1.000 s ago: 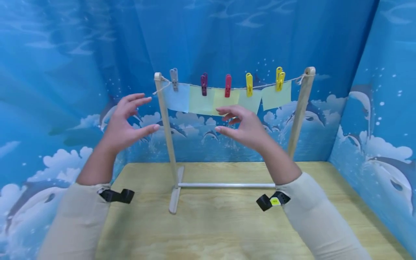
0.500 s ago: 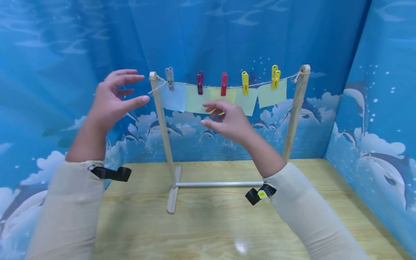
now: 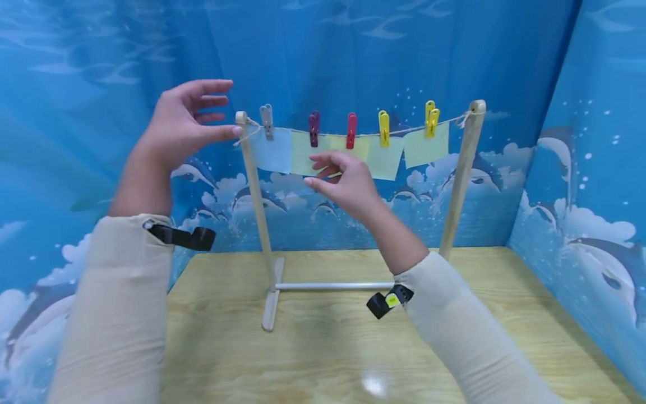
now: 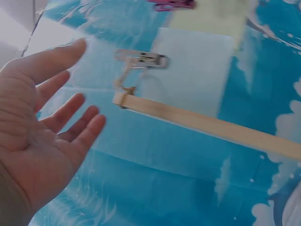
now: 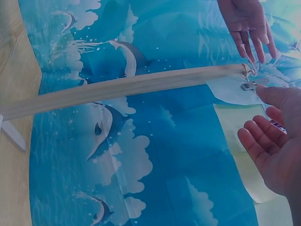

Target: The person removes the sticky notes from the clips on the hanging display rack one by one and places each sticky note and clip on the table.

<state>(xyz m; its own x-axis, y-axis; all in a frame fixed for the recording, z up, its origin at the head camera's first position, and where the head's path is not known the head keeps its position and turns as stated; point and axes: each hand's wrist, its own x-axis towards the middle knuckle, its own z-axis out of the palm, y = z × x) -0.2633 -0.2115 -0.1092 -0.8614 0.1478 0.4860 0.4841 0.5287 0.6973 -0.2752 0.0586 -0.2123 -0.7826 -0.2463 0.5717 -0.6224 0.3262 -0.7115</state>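
Observation:
A string point(image 3: 456, 119) runs between two wooden posts, with several paper sheets clipped along it. The grey clothespin point(image 3: 267, 122) pins the blue sheet point(image 3: 272, 151) at the left end. Purple point(image 3: 314, 128), red point(image 3: 351, 130) and yellow point(image 3: 384, 128) clothespins hold yellow-green sheets farther right. My left hand point(image 3: 184, 120) is beside the top of the left post point(image 3: 258, 207), fingers spread and apart from the post in the left wrist view. In front of the middle sheets is my right hand point(image 3: 345, 182), its fingers loosely bent around nothing.
The wooden stand rests on a wood-grain table point(image 3: 323, 353), with a white crossbar point(image 3: 333, 286) low between the posts. Behind and to both sides hangs a blue curtain point(image 3: 353, 56) printed with dolphins. The right forearm overlaps the lower right post point(image 3: 461, 179).
My left hand has risen to the height of the left post's top. The right hand has shifted left and slightly up along the sheets. The clipped sheets stay on the string.

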